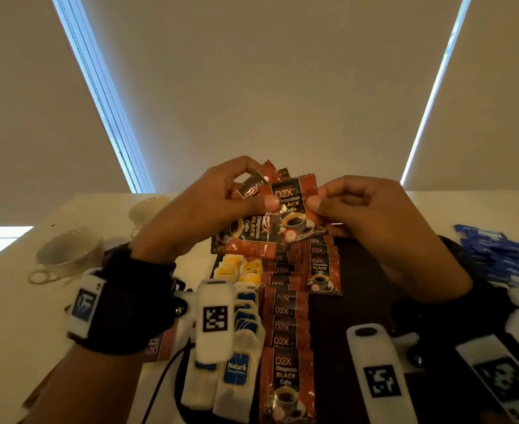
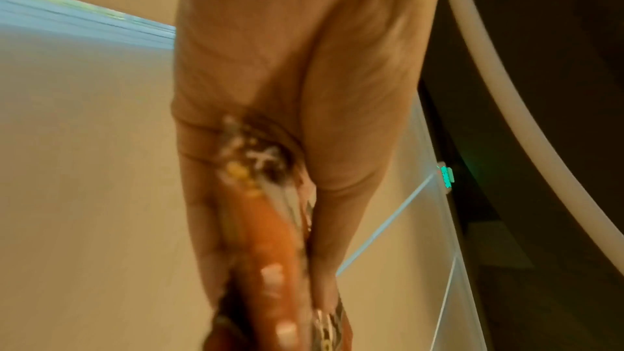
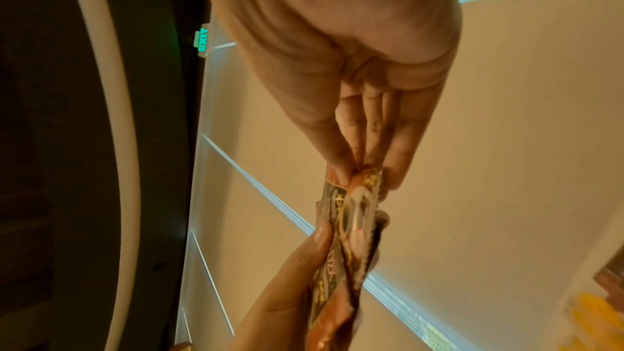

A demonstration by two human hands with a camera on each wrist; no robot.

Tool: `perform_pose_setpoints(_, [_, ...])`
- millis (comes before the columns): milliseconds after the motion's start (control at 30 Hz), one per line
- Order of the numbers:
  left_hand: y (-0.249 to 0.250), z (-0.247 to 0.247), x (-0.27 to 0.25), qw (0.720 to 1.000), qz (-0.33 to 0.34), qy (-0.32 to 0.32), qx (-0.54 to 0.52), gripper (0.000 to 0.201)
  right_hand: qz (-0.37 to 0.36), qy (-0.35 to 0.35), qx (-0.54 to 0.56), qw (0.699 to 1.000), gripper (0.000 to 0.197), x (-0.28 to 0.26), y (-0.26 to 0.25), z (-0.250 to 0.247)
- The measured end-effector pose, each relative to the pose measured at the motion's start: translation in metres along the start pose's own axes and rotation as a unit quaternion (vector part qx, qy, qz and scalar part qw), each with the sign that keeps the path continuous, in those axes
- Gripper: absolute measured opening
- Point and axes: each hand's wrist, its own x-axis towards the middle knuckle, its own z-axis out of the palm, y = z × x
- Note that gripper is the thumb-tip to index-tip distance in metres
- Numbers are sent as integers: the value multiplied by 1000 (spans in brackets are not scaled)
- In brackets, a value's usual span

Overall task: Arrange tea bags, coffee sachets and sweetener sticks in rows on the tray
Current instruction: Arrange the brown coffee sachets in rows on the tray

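My left hand (image 1: 221, 203) grips a fanned bunch of red-brown coffee sachets (image 1: 246, 237) above the dark tray (image 1: 328, 325). My right hand (image 1: 344, 206) pinches the right edge of the front sachet (image 1: 298, 209) of that bunch. On the tray lie a column of coffee sachets (image 1: 285, 325) and, to its left, a column of white tea bags (image 1: 237, 371) with blue and yellow tags. Blue sweetener sticks (image 1: 503, 258) are piled at the right. The right wrist view shows the pinched sachet (image 3: 354, 212) between both hands; the left wrist view shows blurred sachets (image 2: 267, 236) in the left hand (image 2: 287, 143).
Two white cups (image 1: 68, 252) stand on the pale table (image 1: 13, 301) at the left, a second cup (image 1: 148, 212) farther back. White marker blocks (image 1: 215, 319) on both wrists hide part of the tray's near end. Window blinds rise behind the table.
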Motion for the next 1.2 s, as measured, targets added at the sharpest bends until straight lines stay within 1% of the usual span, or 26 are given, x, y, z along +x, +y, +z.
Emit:
perform_pose_setpoints(67, [0,-3,0,1000,9,-7,-24,38,26,-13,36,999,4,0,1,2])
perform_pose_setpoints(133, [0,-5,-1,1000,16,-11,-22,39,39,-26,56,997,3,-1,1,4])
perform_pose_setpoints(233, [-4,-8,0,1000,9,3,-29,38,48,-43,83,994,6,-1,1,5])
perform_pose_setpoints(333, [-8,-10,2,999,4,21,-38,34,58,-44,98,993,5,-1,0,5])
perform_pose_setpoints(400, [-9,-10,3,998,-5,34,-56,37,52,-28,93,994,4,-1,0,7])
perform_pose_setpoints(433, [-10,-10,4,997,-9,42,-67,38,41,-14,85,995,5,-1,1,8])
perform_pose_setpoints(500, [-11,-10,6,995,-18,61,-80,36,-1,9,50,999,18,-1,2,11])
perform_pose_setpoints(567, [-11,-9,6,993,-21,84,-81,30,-65,0,-4,998,25,-2,2,15])
perform_pose_setpoints(633, [-11,-7,6,993,-18,92,-75,25,-121,-21,-75,990,21,-4,3,18])
perform_pose_setpoints(700, [-10,-6,6,993,-18,91,-70,23,-135,-21,-96,986,18,-4,4,17])
perform_pose_setpoints(833, [-7,-13,4,990,-5,124,-72,22,-92,10,-21,996,24,-1,1,-1])
perform_pose_setpoints(900, [-6,-20,1,986,-4,145,-83,19,-72,34,-17,997,25,-1,1,-14])
perform_pose_setpoints(967, [-4,-26,-1,983,-5,158,-94,22,-31,44,-22,998,23,-5,8,-25])
perform_pose_setpoints(1033, [-4,-30,-2,982,-10,163,-99,27,32,22,-50,998,16,-11,21,-29])
perform_pose_setpoints(1067, [-4,-32,-2,981,-12,165,-98,28,67,-1,-89,994,14,-14,29,-31])
perform_pose_setpoints(1133, [-4,-33,-3,982,-14,164,-98,28,130,-59,-182,973,16,-18,43,-35])
perform_pose_setpoints(1200, [-3,-32,-4,982,-14,162,-95,29,174,-91,-205,959,20,-20,50,-38])
